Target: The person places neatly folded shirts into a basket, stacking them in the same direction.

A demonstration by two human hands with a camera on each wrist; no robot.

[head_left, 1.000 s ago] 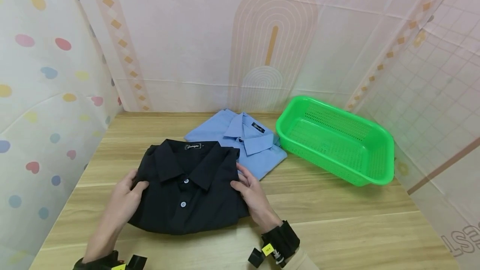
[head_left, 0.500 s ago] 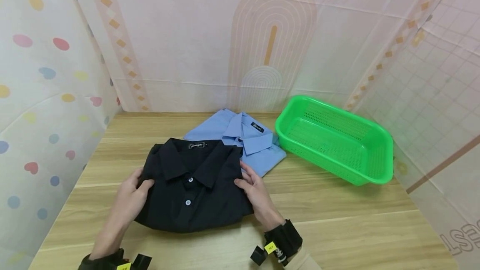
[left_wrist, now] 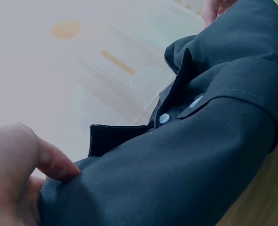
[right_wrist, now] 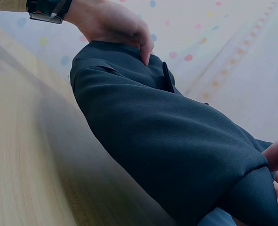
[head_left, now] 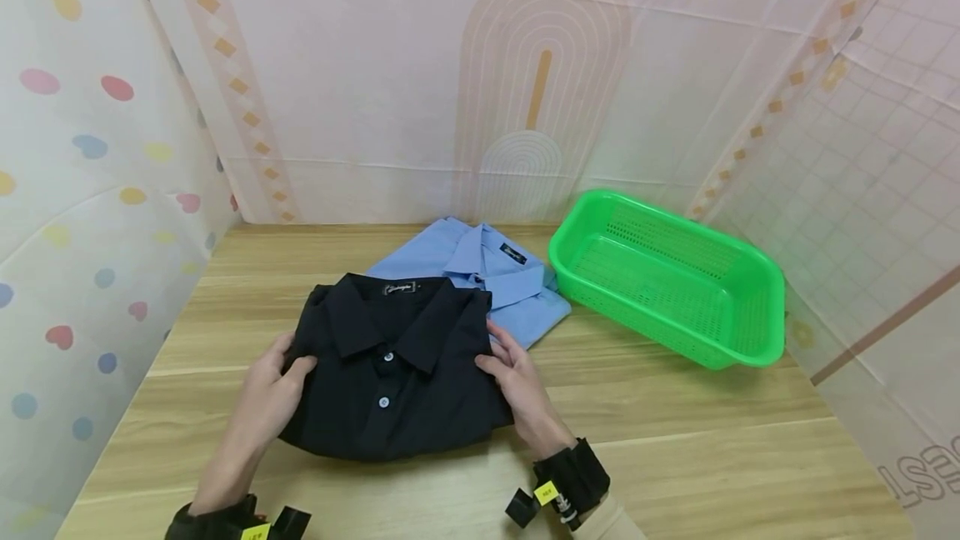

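A folded black button-up shirt (head_left: 397, 407), collar toward the back, is gripped at both sides. My left hand (head_left: 273, 390) pinches its left edge, thumb on top and fingers underneath. On the opposite edge my right hand (head_left: 521, 386) holds it the same way. The right wrist view shows the shirt (right_wrist: 167, 127) raised over the table, its shadow falling on the wood. In the left wrist view the left thumb presses into the cloth near the collar (left_wrist: 117, 136). Behind it lies a folded light blue shirt (head_left: 517, 290), partly covered by the black one in the head view.
A green perforated plastic basket (head_left: 667, 282) stands at the back right, close beside the blue shirt. The wooden table (head_left: 712, 448) meets patterned cloth walls (head_left: 360, 90) at the back and sides.
Both hands have shifted the black shirt a little to the right and slightly toward the back. The blue shirt and the basket stay where they were.
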